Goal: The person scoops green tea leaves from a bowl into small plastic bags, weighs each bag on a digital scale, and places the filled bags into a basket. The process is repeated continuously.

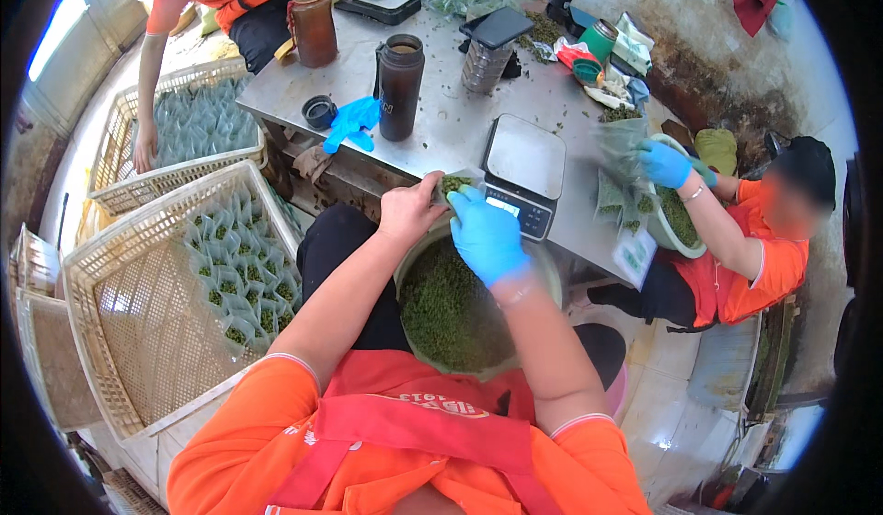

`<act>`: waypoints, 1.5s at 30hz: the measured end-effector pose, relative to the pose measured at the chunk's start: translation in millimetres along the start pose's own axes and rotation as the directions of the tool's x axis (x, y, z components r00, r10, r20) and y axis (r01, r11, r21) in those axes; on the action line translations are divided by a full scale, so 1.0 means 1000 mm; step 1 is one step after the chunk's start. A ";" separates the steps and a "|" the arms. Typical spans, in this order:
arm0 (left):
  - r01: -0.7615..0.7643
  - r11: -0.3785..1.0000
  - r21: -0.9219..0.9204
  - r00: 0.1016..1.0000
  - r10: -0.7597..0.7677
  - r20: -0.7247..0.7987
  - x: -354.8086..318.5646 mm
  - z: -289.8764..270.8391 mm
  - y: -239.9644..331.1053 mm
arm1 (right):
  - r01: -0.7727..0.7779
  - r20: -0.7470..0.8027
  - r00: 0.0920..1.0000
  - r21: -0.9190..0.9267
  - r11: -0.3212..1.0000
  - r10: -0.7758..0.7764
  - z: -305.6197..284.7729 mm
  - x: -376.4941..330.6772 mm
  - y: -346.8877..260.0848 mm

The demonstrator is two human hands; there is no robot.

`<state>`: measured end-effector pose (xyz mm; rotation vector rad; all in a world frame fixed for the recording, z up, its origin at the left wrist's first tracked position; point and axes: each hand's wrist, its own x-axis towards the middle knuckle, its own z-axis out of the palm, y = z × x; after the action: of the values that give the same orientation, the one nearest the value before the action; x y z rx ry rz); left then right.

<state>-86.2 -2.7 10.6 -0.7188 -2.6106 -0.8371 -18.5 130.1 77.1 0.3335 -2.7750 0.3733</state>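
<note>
Just in front of the small grey kitchen scale [524, 170], at the near edge of the steel table [441, 129], both hands meet over a little pouch [453, 184] with green tea leaves showing at its top. The left hand [409, 210] is bare and curled shut around the pouch from the side. The right hand [486, 234] wears a blue glove, and its fingers are bent down over the pouch mouth, pinching or pressing at the leaves. Right below the scale, on the person's lap, sits a big round bowl [549, 271] full of loose green tea leaves.

It looks like the filling step: the pouch is being stuffed and is close to full. The next move seems to call for a gentle lift of the pouch up onto the scale plate, kept upright so no leaves spill.

Left of the scale, well apart, stands a white basket [101, 267] with many filled pouches lined up in rows. Behind the scale stand a dark bottle [400, 87] and a brown jar [315, 26], with a spare blue glove [352, 121] lying beside the bottle. Right of the scale, another person in orange holds a pouch with a blue-gloved hand [664, 164] over their own bowl.
</note>
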 end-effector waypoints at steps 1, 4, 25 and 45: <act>-0.015 1.000 0.009 1.000 0.015 0.007 -0.002 0.001 0.001 | -0.051 0.069 0.996 0.017 0.999 0.050 0.012 0.001 0.002; -0.063 0.998 -0.021 0.998 0.063 0.001 -0.001 -0.006 0.005 | -0.098 0.193 0.976 -0.029 0.995 0.102 0.025 0.008 0.010; 0.403 0.867 -0.292 0.915 -0.373 0.154 0.013 -0.009 0.016 | -0.263 -0.399 0.671 0.659 0.704 0.625 -0.017 -0.016 0.188; 0.282 0.747 -0.602 0.910 -0.406 -0.077 -0.056 -0.096 -0.050 | -0.200 -0.025 0.857 0.905 0.376 0.515 -0.032 -0.042 0.026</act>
<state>-54.9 -116.4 39.0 -0.2381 -2.3219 -1.7732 22.1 171.5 86.2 -0.1556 -2.0391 1.8501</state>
